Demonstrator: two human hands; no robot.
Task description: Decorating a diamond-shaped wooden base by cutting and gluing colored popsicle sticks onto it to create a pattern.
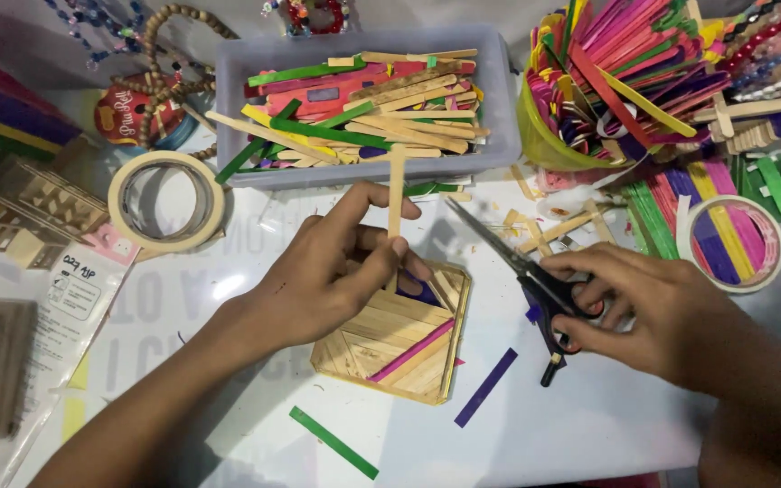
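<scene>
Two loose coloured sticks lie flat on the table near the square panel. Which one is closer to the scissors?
The purple stick. It lies just below the scissors in the right hand; the green stick lies further left, below the panel.

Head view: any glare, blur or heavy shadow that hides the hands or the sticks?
Head view: soft glare patch on the white tabletop left of the left hand; the right hand with black-handled scissors is slightly soft; shadows are faint; the square natural-wood stick panel reads clearly.

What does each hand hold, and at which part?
The left hand pinches a plain wooden stick at its lower end. The right hand holds black scissors by the handle loops.
</scene>
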